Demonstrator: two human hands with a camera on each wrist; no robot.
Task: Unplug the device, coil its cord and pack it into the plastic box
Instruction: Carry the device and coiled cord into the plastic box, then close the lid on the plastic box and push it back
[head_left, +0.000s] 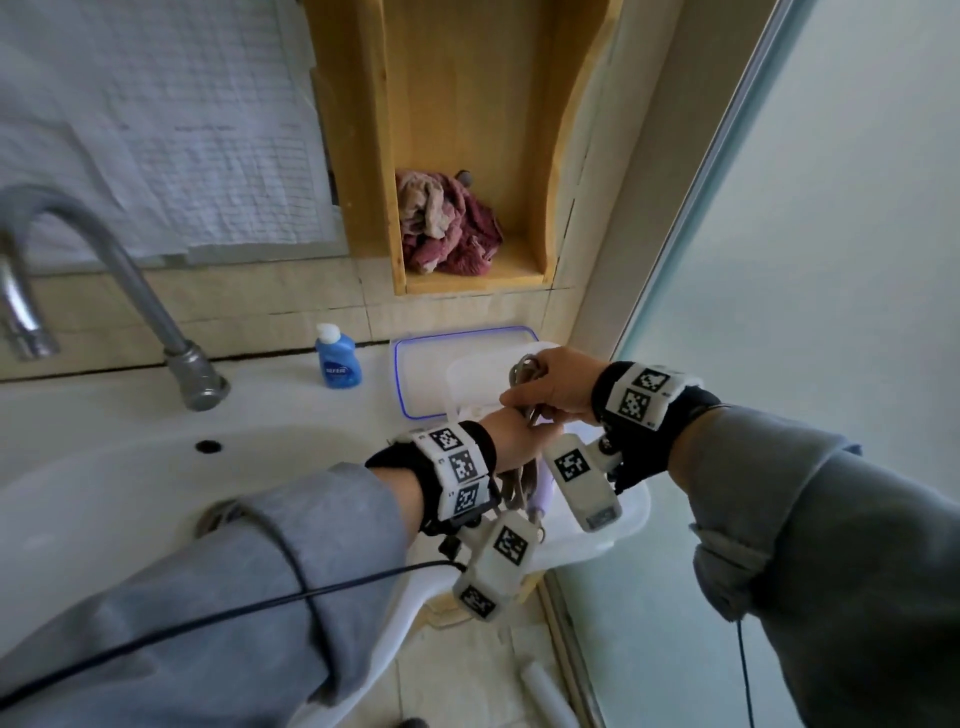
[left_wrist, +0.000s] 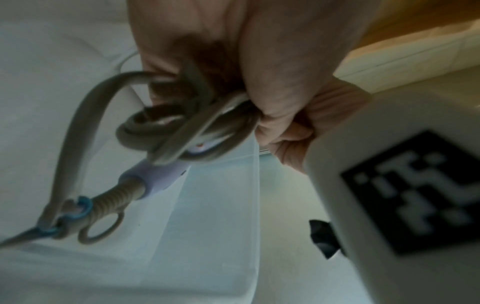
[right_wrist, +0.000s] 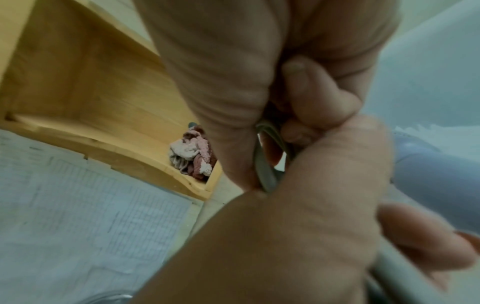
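Note:
Both hands meet over the counter's right end, just in front of the clear plastic box (head_left: 457, 374). My left hand (head_left: 511, 431) grips the grey cord (head_left: 522, 371), wound in several loops, together with the lilac device (head_left: 540, 506), which hangs below it. In the left wrist view the cord's loops (left_wrist: 145, 133) lie across the lilac handle (left_wrist: 158, 176), and a blue tie (left_wrist: 83, 205) sits by the ribbed cord end. My right hand (head_left: 558, 384) pinches the top of the loops; the right wrist view shows its fingers (right_wrist: 306, 98) curled on the cord (right_wrist: 267, 170).
The box stands on a blue-rimmed lid (head_left: 402, 374) against the wall. A blue bottle (head_left: 337, 364) stands left of it, then the faucet (head_left: 104, 260) and white basin (head_left: 130, 467). A wooden niche (head_left: 519, 275) holds a red cloth (head_left: 447, 228). A glass door (head_left: 831, 208) bounds the right.

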